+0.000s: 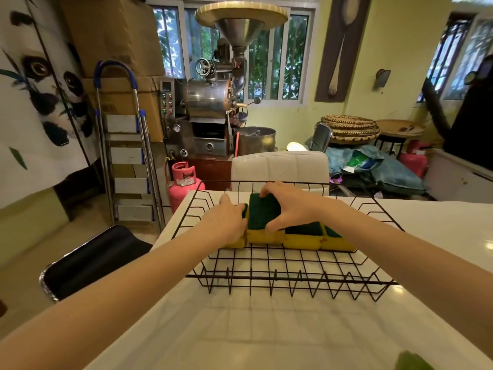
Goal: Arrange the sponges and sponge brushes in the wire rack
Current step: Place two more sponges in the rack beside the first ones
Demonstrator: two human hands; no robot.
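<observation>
A black wire rack [290, 280] stands on the white table. Inside it lies a row of several yellow sponges with green scouring tops [304, 237]. My right hand [288, 205] grips the second sponge from the left [262, 212], thumb on its near side and fingers over its far edge. My left hand [225, 218] rests on the leftmost sponge [240, 243], covering most of it. A green blurred thing [412, 361] shows at the bottom right edge; I cannot tell what it is.
The white table [240, 329] runs toward me. A black chair [90, 260] stands at its left and a white chair back [280, 166] behind the rack. A pink gas cylinder [184, 182], a stepladder [128, 156] and a metal machine stand further back.
</observation>
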